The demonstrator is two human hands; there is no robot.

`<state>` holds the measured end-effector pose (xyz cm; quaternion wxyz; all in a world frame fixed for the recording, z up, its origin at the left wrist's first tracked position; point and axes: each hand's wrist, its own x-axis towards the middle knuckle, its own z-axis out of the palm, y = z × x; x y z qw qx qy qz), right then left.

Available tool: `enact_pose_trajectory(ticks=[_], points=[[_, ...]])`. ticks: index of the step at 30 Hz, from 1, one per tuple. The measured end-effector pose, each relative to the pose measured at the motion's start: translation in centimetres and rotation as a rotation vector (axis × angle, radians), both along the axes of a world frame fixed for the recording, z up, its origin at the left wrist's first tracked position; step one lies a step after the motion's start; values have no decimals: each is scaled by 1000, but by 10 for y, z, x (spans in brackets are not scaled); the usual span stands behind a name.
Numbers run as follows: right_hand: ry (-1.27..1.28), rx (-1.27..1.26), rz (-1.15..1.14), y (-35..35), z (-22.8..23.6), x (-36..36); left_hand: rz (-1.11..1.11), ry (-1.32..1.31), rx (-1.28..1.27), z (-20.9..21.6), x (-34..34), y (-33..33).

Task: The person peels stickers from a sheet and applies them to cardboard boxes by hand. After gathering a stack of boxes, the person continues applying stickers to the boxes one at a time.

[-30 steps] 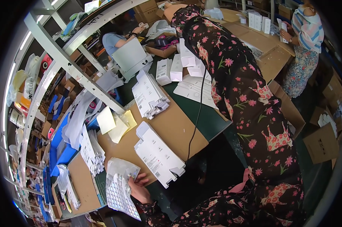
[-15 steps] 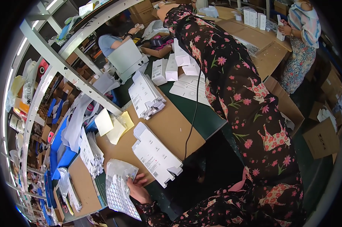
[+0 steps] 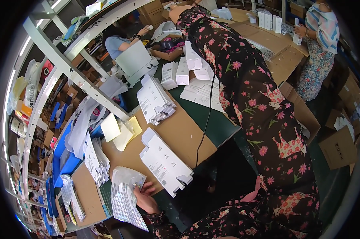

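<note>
My left hand [image 3: 147,198] is closed on the edge of a label sheet [image 3: 126,205] with rows of small printed rectangles; a clear plastic sleeve seems to cover its upper part. Just right of that hand, a flat, unfolded white carton [image 3: 164,159] lies on the brown cardboard. My right arm, in a black floral sleeve, stretches far across the table. At the top edge of the view is my right hand [image 3: 175,12], its fingers too small and partly hidden to read. A stack of flat white cartons [image 3: 155,100] lies farther back, with standing white boxes [image 3: 182,71] beyond.
Yellow paper sheets [image 3: 126,133] and another carton pile [image 3: 95,161] lie at left, beside a blue bin [image 3: 62,157]. A black cable [image 3: 206,123] crosses the table. A white machine [image 3: 135,63] stands near a seated person [image 3: 117,44]; another person [image 3: 319,47] stands at far right.
The view has shifted slightly. At far right, the standing person's white box has been lowered or turned. My left hand keeps its hold on the label sheet; my right arm stays outstretched.
</note>
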<state>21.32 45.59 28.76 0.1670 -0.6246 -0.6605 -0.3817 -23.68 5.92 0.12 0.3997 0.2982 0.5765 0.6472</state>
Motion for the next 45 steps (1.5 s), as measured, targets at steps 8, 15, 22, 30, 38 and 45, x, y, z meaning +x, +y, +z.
enact_pose_trajectory(ticks=[8, 15, 22, 30, 38, 45], points=[[-9, -31, -4, -11, -1, -9, 4, 7, 1, -5, -6, 0], [60, -80, -17, 0, 1, 0, 34, -21, 14, 0, 3, 2], [5, -97, 23, 0, 2, -4, 38, -34, 20, -3, -1, 3], [-1, -108, 2, -13, 11, -19, 49, -32, 42, -8, -2, 4], [-78, -176, 46, -38, 34, -44, 31, -58, 1, 0, 1, 1], [-132, -163, 86, -12, 38, -68, 39, -71, -41, -2, 0, -2]])
